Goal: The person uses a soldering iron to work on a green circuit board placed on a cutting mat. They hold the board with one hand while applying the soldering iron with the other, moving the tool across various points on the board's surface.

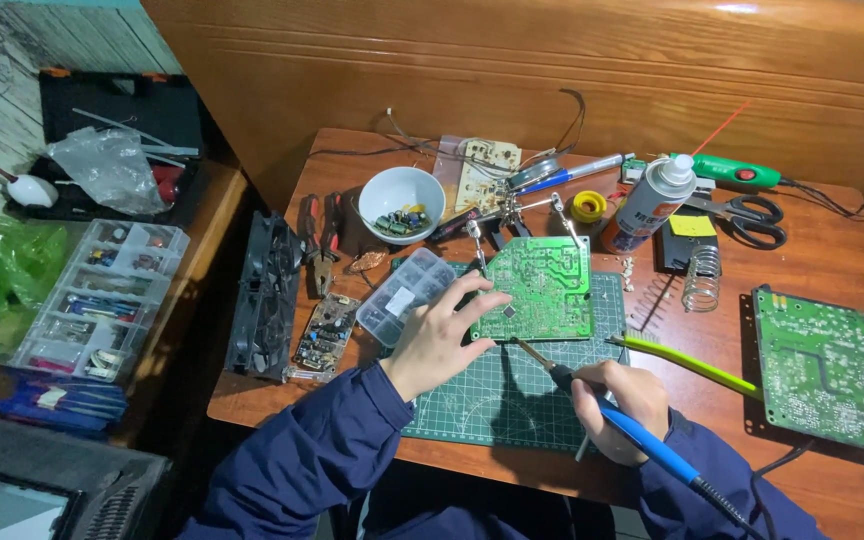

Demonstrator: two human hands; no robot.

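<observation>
A green circuit board is clamped in a helping-hands stand above a green cutting mat. My left hand rests its fingers on the board's left edge. In my right hand I grip a blue-handled soldering iron, its tip just below the board's lower edge. A thin rod or wire also sticks down out of that fist.
A second green board, yellow-green tweezers, a coil iron stand, spray can, scissors, white bowl of parts, clear parts boxes, pliers and a black fan crowd the wooden table.
</observation>
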